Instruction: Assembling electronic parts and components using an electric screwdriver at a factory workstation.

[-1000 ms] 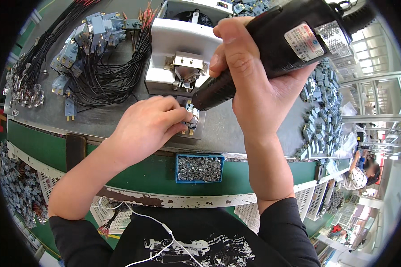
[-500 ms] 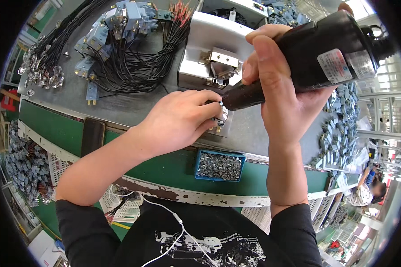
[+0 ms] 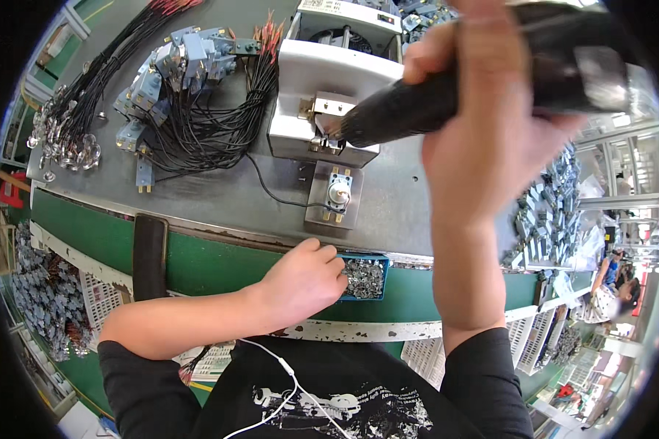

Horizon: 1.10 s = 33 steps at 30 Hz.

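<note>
My right hand (image 3: 483, 157), smeared by motion, is wrapped round a black electric screwdriver (image 3: 403, 110). Its narrow end is at the metal outlet on the front of a white screw feeder (image 3: 340, 66). My left hand (image 3: 304, 282) has curled fingers at the left side of a small blue box (image 3: 386, 282) of small metal pieces (image 3: 364, 276); whatever the fingertips pinch is hidden. Between the hands, a small grey switch-like part (image 3: 339, 192) with brass terminals and a round silvery centre sits in a metal fixture block (image 3: 318, 213). A black wire (image 3: 269, 192) runs to it from the left.
Grey parts on bundled black wires (image 3: 205, 121) lie to the left, near wires with clear round ends (image 3: 69, 146). Loose grey parts (image 3: 545, 208) are heaped at right. A dark strip (image 3: 150, 252) crosses the green front edge. Another person (image 3: 613, 293) is at far right.
My left hand has left the grey part and moved down to the blue box. My right hand has lifted the screwdriver off the part and brought its tip up-left to the feeder outlet.
</note>
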### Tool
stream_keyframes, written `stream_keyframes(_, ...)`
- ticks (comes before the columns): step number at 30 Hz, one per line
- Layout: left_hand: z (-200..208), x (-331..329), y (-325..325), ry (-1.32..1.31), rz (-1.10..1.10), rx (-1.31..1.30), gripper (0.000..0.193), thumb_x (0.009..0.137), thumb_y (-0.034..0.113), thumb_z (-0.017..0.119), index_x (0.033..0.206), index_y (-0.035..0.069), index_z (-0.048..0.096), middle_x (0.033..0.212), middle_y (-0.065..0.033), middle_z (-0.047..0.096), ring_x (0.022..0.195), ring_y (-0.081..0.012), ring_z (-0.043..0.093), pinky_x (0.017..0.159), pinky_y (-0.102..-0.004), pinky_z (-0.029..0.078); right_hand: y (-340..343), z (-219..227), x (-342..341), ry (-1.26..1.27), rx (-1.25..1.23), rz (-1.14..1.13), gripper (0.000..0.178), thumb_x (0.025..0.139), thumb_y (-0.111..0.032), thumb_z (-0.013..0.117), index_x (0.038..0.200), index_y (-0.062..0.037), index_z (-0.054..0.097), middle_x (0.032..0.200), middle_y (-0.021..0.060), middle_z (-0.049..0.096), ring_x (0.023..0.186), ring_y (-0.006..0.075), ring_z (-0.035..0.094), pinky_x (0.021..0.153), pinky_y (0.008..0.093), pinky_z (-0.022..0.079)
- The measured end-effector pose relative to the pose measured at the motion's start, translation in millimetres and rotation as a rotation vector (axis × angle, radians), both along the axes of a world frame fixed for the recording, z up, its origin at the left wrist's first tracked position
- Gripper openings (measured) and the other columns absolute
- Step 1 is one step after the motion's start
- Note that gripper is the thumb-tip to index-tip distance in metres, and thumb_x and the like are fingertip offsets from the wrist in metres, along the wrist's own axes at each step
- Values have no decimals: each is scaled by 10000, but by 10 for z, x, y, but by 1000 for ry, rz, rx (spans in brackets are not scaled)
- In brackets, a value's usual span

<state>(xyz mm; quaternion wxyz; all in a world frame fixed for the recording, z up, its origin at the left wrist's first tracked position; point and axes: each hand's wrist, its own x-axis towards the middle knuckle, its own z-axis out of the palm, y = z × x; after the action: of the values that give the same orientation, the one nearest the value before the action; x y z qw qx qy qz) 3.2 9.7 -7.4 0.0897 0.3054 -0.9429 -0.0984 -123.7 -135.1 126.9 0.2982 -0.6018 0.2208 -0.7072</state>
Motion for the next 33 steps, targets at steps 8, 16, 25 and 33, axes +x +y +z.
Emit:
stream_keyframes(8,26,-61,-37,55,-25,68,120,756,143,673,860,94,637,808,-18,599,833,-191,606,751,-331,463,-176,-330,431,87,-311,-207,809,869,120,732,1486,-56,238,1027,113,632,841,165,680,667,287,582)
stream_keyframes(16,-40,-14,-60,139,-109,242,156,785,110,666,939,86,654,858,-38,631,862,-231,644,754,-376,507,54,-125,504,-85,158,135,796,855,188,683,1487,-50,263,1055,109,622,859,147,652,680,289,568)
stream_keyframes(25,100,96,-53,240,-104,339,170,784,99,668,951,82,697,923,-59,693,881,-241,687,770,-380,544,158,-263,-91,73,-1,162,640,916,67,679,1431,-47,317,1013,122,622,793,157,644,652,284,556)
stream_keyframes(33,481,245,-506,415,254,-74,128,781,54,683,898,74,636,847,-49,620,836,-251,652,741,-379,482,374,-149,-279,96,55,128,350,953,-40,673,1238,27,481,844,115,622,682,164,625,606,284,526)
